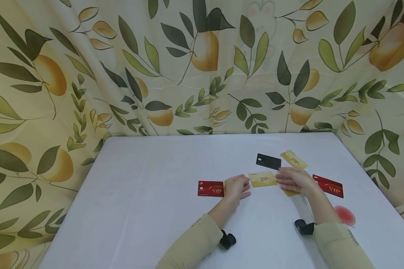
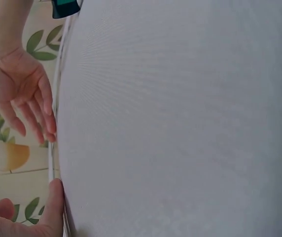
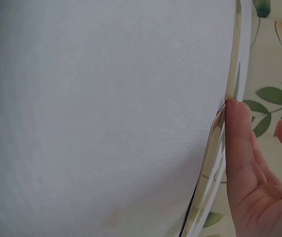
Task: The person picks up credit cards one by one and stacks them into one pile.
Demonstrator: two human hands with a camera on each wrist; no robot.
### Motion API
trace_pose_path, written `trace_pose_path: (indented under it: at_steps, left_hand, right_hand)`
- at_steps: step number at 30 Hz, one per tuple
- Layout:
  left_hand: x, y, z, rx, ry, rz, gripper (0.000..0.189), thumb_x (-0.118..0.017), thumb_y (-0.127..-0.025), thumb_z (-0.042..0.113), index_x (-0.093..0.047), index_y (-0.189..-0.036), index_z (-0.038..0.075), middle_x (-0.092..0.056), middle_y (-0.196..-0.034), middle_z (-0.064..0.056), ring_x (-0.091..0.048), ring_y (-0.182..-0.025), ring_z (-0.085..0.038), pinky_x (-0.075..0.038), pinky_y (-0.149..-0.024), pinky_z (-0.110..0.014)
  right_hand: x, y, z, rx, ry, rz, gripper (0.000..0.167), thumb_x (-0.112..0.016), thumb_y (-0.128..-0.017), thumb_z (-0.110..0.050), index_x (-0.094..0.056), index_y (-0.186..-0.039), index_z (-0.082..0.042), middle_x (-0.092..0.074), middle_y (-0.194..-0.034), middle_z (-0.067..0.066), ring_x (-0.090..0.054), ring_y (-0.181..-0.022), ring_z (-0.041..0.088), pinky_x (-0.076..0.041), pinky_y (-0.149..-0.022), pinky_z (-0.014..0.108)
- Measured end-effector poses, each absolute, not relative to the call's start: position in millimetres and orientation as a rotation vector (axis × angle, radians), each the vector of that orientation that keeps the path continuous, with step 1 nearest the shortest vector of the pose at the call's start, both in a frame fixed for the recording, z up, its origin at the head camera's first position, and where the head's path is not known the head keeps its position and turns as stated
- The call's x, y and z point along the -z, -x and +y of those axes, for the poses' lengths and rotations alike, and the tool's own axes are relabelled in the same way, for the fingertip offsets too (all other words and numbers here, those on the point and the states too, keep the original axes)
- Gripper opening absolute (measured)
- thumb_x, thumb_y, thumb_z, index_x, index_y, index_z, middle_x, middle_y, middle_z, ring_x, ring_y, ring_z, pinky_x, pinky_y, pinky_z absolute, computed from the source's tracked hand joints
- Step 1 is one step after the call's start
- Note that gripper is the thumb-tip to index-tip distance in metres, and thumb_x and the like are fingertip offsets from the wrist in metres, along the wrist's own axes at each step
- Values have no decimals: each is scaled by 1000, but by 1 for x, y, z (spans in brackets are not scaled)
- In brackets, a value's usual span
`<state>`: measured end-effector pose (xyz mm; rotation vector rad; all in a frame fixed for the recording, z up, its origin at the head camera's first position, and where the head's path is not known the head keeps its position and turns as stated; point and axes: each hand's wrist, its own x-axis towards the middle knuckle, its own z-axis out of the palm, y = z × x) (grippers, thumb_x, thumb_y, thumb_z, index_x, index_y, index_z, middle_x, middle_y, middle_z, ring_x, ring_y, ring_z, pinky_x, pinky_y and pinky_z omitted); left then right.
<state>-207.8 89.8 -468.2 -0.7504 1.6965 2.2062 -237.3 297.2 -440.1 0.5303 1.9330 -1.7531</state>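
Observation:
A gold card (image 1: pixel 262 179) lies between the two hands in the head view. My left hand (image 1: pixel 235 188) has its fingertips by that card's left edge and overlaps the right end of a red VIP card (image 1: pixel 210 188). Across from it, my right hand (image 1: pixel 297 181) reaches with fairly straight fingers to the gold card's right edge. Part of another gold card (image 1: pixel 290 192) shows below the right hand, the rest hidden. In the right wrist view the thumb stands apart from the straight fingers (image 3: pixel 239 148). The left wrist view shows the right palm with loosely spread fingers.
Beyond the right hand lie a black card (image 1: pixel 268 161) and a tilted gold card (image 1: pixel 294 159). A second red VIP card (image 1: pixel 330 186) is to its right, and a round red translucent piece (image 1: pixel 345 215) sits by the right forearm. A patterned curtain (image 1: pixel 188 93) hangs behind the white table (image 1: pixel 138 194).

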Motion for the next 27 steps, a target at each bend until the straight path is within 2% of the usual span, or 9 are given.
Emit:
trace_pose_path:
  at_steps: [13,20,27]
  left_hand:
    - [465,209,93,-2122,723,1728,28,-65,-82,17,-61,-105,1,-66,-84,-8,-67,-82,-20,-57,-64,-36]
    - [466,210,87,-2178,694,1608,29,-61,-84,20,-58,-107,2,-67,-89,-9,-66,-86,-22,-56,-70,-38]
    - [468,211,86,-2213,724,1543,25,-60,-84,20,-61,-102,2,-68,-88,-10,-67,-84,-22,-56,-71,-39]
  right_hand:
    - [439,235,294,1733,-492,1902,66,-49,-94,-29,-18,-143,2,-68,-90,-3,-67,-87,15,-53,-81,32]
    - [438,233,294,1762,-461,1873,64,-47,-96,-25,-14,-143,3,-68,-95,1,-66,-89,17,-53,-82,34]
    - [439,232,293,1777,-442,1876,64,-45,-96,-23,-12,-144,3,-67,-95,2,-66,-88,17,-53,-81,33]
